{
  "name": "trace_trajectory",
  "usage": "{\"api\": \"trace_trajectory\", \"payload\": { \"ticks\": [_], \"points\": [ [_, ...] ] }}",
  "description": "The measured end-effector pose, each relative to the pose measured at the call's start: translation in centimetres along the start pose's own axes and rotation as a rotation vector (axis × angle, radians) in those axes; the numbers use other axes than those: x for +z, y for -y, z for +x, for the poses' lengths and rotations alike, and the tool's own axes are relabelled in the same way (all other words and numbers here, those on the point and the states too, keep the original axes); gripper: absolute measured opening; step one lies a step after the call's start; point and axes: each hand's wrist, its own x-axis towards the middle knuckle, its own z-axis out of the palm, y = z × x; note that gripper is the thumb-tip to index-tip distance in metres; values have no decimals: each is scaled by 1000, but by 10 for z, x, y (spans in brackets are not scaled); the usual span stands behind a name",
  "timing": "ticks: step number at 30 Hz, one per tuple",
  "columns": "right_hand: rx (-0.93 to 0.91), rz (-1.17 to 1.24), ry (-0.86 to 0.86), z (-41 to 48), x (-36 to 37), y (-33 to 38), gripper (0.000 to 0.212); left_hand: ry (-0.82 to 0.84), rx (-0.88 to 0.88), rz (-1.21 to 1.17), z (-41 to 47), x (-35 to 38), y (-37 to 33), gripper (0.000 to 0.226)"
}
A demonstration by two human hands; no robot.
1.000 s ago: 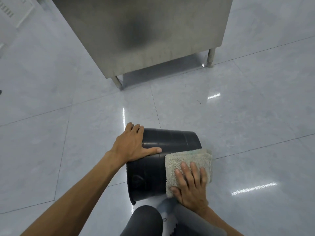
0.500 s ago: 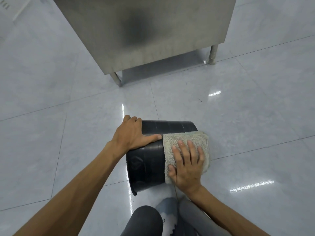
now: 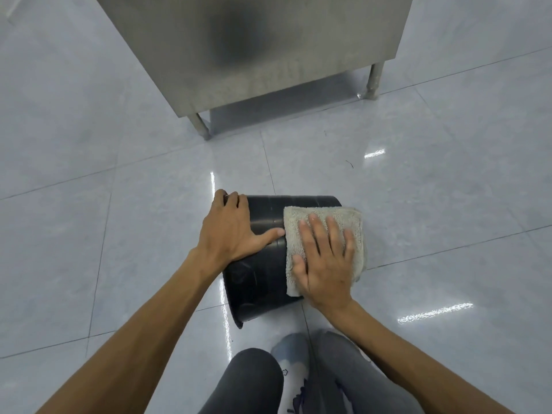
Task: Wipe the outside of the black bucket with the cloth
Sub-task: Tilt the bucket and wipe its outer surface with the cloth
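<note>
Black bucket, lying on its side on the glossy tiled floor just in front of the person's knees, rim nearest, base away. Left hand: fingers straight, pressed flat on the upper wall, thumb reaching toward the cloth; it steadies and grasps nothing. Cloth: folded rectangle of grey-beige looped terry, draped over the right part of the wall. Right hand: flat, fingers splayed, pressing the cloth to the bucket. Over the last second cloth and right hand have slid from the rim end toward the base, so this strip has likely had one pass; the wall under the left hand probably remains. Bucket wall: smooth shiny plastic, tapered, faintly banded
</note>
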Motion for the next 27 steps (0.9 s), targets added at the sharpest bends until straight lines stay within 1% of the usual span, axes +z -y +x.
{"api": "trace_trajectory", "payload": {
  "ticks": [4,6,9,12,13,15,17,18,20,21,22,24,25,27],
  "points": [
    [41,17,175,37,-14,4,54,-28,-19,-1,-32,6,-9,112],
    [53,-6,294,60,-16,4,52,-32,-27,1,-47,7,-15,114],
    [97,26,553,99,-12,2,52,-25,-58,-1,-70,7,-26,118],
    [157,63,904,134,0,-2,52,-15,-83,11,-96,9,-39,123],
    [168,55,989,140,4,-3,53,-16,-82,16,-104,12,-42,124],
    [162,34,1061,145,10,-5,55,-25,-77,36,-114,17,-47,125],
    [138,48,1032,141,9,-5,54,-21,-90,43,-109,16,-45,127],
    [122,67,982,138,8,-6,52,-25,-94,43,-100,15,-41,129],
    [66,104,827,129,0,-5,47,-5,-90,41,-75,9,-32,134],
    [30,108,722,120,-4,-5,46,18,-81,36,-61,6,-27,137],
    [0,99,620,108,-10,-4,48,37,-72,32,-48,4,-21,138],
    [-14,99,472,79,-19,-7,53,76,-54,33,-23,0,-11,138],
    [-6,108,421,65,-23,-8,54,102,-35,35,-14,-2,-7,137],
    [28,92,373,41,-29,-8,55,137,26,23,-2,-7,-4,135]
  ]
}}
